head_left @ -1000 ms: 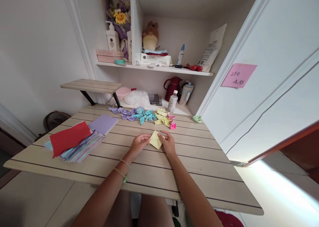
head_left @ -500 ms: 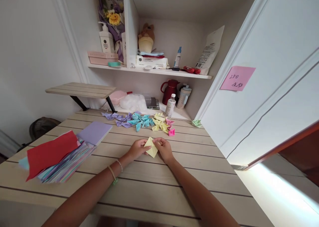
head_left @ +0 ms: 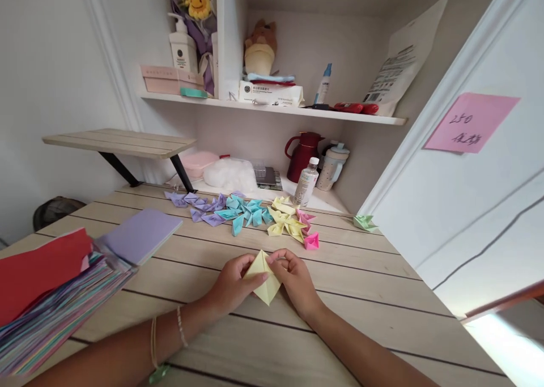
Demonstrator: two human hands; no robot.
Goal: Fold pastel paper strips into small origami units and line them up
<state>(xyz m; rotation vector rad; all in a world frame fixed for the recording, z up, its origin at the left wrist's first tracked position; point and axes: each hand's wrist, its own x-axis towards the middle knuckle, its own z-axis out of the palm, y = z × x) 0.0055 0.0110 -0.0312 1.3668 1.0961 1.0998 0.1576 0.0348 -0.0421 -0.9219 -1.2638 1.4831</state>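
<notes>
A pale yellow folded paper [head_left: 267, 290], diamond-shaped with a crease down its middle, is held just above the wooden desk between both hands. My left hand [head_left: 236, 282] grips its left side, thumb lying across the front and fingers behind. My right hand [head_left: 294, 276] pinches the upper right edge between thumb and fingers. Beyond the hands lie folded paper pieces in groups: purple ones [head_left: 203, 205], blue ones [head_left: 246, 210], yellow ones [head_left: 285, 221] and pink ones [head_left: 311, 241]. A single green folded piece [head_left: 365, 222] rests farther right.
At the left lie a stack of coloured paper [head_left: 63, 302], a red sheet [head_left: 40, 271] and a purple pad [head_left: 142, 234]. A small raised shelf [head_left: 121, 142] stands behind them. Along the back are a clear bottle [head_left: 306, 184], a dark red jug [head_left: 303, 156] and a tumbler [head_left: 333, 169].
The view has moved closer to the desk, so everything looks larger. Both hands keep their hold on the yellow paper, whose diamond shape looks much the same.
</notes>
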